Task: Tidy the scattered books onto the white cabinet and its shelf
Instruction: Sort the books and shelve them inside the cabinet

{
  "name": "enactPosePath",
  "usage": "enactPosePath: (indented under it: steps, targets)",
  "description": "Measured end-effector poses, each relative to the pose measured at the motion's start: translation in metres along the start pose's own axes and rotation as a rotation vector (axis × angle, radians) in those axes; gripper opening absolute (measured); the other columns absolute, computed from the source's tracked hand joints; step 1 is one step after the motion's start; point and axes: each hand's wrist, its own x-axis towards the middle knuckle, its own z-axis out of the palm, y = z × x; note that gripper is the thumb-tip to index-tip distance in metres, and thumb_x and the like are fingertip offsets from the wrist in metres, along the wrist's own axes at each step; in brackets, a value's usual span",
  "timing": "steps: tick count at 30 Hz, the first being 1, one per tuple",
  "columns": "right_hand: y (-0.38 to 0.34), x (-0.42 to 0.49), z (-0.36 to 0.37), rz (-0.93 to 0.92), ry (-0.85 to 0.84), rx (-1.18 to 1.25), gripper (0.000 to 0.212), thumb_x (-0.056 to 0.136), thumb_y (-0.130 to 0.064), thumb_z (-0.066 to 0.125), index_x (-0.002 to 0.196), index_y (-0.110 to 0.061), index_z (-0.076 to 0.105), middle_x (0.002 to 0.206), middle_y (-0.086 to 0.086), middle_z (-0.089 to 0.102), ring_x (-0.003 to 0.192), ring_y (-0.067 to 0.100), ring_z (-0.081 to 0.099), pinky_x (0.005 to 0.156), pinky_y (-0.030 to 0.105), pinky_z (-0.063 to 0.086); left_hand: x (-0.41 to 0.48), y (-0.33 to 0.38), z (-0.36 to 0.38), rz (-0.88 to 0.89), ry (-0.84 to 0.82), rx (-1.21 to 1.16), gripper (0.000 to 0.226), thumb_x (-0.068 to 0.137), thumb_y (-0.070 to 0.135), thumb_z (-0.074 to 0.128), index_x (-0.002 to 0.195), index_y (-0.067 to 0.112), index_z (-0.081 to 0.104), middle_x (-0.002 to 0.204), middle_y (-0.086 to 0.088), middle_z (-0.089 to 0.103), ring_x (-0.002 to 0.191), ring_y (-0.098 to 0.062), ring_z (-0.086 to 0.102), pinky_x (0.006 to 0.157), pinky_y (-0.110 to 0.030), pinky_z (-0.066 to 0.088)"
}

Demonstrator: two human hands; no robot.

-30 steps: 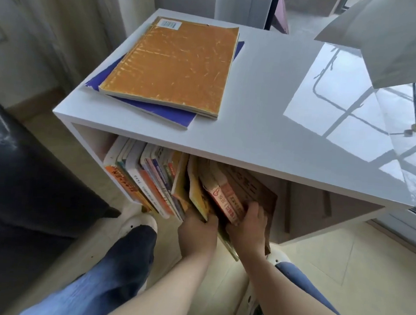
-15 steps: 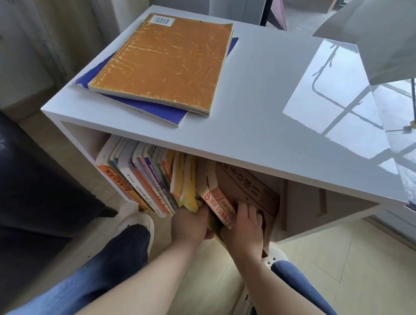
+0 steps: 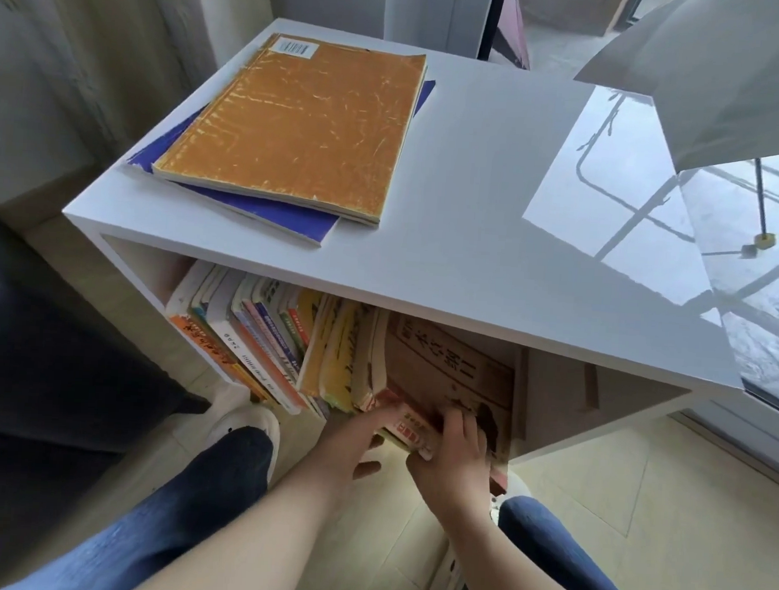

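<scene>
Crouching in front of the white cabinet (image 3: 474, 218), the person has both hands at the bottom front of the books packed into its shelf (image 3: 555, 391). The left hand (image 3: 352, 434) holds the lower end of a red-and-white book (image 3: 409, 426), fingers laid along its spine and thumb underneath. The right hand (image 3: 457, 454) sits just beside it, its fingers curled over the lower edge of a large brown book (image 3: 456, 367) at the right end of the row; its fingertips are hidden. To the left, a row of books (image 3: 262, 332) stands in the shelf, leaning to the left. On the cabinet top an orange book (image 3: 297, 125) lies flat on a blue book (image 3: 292, 218), near the left edge. A white shoe (image 3: 243, 422) rests on the floor below the shelf.
</scene>
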Motion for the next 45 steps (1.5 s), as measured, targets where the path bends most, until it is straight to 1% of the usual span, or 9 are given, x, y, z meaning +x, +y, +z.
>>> enactPosePath:
  steps: [7,12,15,21,25,29,36,40,45]
  targets:
    - [-0.003,0.001,-0.001,0.432,0.03,0.554,0.045,0.067,-0.042,0.039,0.106,-0.034,0.06,0.113,-0.005,0.058,0.111,0.022,0.048,0.102,0.047,0.033,-0.007,0.014,0.022,0.188,0.397,-0.463,0.098,0.061,0.031,0.086,0.14,0.028,0.028,0.132,-0.002,0.051,0.118,-0.028,0.051,0.102,-0.05,0.042]
    - [0.006,-0.004,0.0,0.892,0.167,0.567,0.052,0.087,-0.047,0.055,0.124,-0.011,0.051,0.123,0.015,0.055,0.11,0.033,0.05,0.092,0.043,0.042,-0.003,0.012,0.026,0.121,0.341,-0.46,0.102,0.059,0.033,0.087,0.139,0.034,0.023,0.132,-0.003,0.048,0.117,-0.029,0.049,0.1,-0.052,0.043]
    - [-0.002,-0.006,0.001,1.111,0.013,1.287,0.078,0.08,-0.047,0.067,0.139,-0.009,0.032,0.137,0.016,0.043,0.123,0.04,0.046,0.096,0.053,0.043,0.001,0.002,0.03,0.142,0.315,-0.406,0.098,0.058,0.03,0.088,0.136,0.035,0.028,0.129,0.001,0.052,0.117,-0.028,0.051,0.098,-0.052,0.045]
    - [-0.02,0.013,0.007,1.027,-0.097,1.836,0.041,0.087,-0.02,0.062,0.122,-0.005,0.05,0.113,0.024,0.06,0.097,0.039,0.061,0.081,0.059,0.05,0.007,-0.004,0.028,0.202,0.361,-0.371,0.067,0.058,0.018,0.083,0.116,0.025,0.051,0.1,-0.005,0.066,0.09,-0.027,0.065,0.085,-0.049,0.054]
    - [-0.021,0.017,-0.004,0.982,-0.056,1.907,0.032,0.091,-0.012,0.058,0.12,-0.005,0.05,0.105,0.022,0.06,0.088,0.038,0.06,0.064,0.054,0.054,0.005,-0.004,0.027,0.241,0.333,-0.373,0.065,0.059,0.009,0.082,0.118,0.021,0.055,0.102,-0.006,0.067,0.089,-0.025,0.066,0.081,-0.046,0.057]
    - [-0.024,0.027,-0.016,0.897,-0.211,1.936,0.037,0.092,-0.014,0.054,0.127,-0.001,0.05,0.12,0.027,0.056,0.105,0.04,0.057,0.083,0.053,0.053,-0.006,0.004,0.028,0.335,0.341,-0.321,0.093,0.047,0.025,0.083,0.132,0.021,0.046,0.103,-0.002,0.067,0.091,-0.023,0.066,0.084,-0.044,0.056]
    - [-0.049,0.026,-0.007,0.89,-0.294,1.9,0.037,0.092,-0.016,0.052,0.127,-0.004,0.048,0.114,0.024,0.057,0.091,0.039,0.057,0.055,0.042,0.055,-0.019,0.015,0.009,0.432,0.459,-0.039,0.095,0.065,0.027,0.081,0.144,0.018,0.028,0.127,-0.004,0.054,0.11,-0.025,0.055,0.09,-0.029,0.044]
    - [-0.066,0.02,-0.023,0.887,-0.338,1.911,0.018,0.097,-0.013,0.046,0.098,0.001,0.057,0.075,0.018,0.064,0.072,0.032,0.059,0.043,0.035,0.054,-0.026,0.027,0.006,0.456,0.497,0.08,0.096,0.065,0.032,0.08,0.144,0.016,0.027,0.131,-0.007,0.053,0.11,-0.028,0.055,0.087,-0.029,0.046]
    - [-0.092,0.013,-0.015,0.896,-0.421,1.889,0.047,0.098,-0.014,0.045,0.058,0.002,0.062,0.037,0.01,0.052,0.029,0.019,0.054,0.033,0.026,0.048,-0.044,0.042,-0.011,0.472,0.625,0.451,0.092,0.072,0.041,0.073,0.144,0.014,0.024,0.116,-0.01,0.061,0.096,-0.03,0.062,0.071,-0.031,0.053]
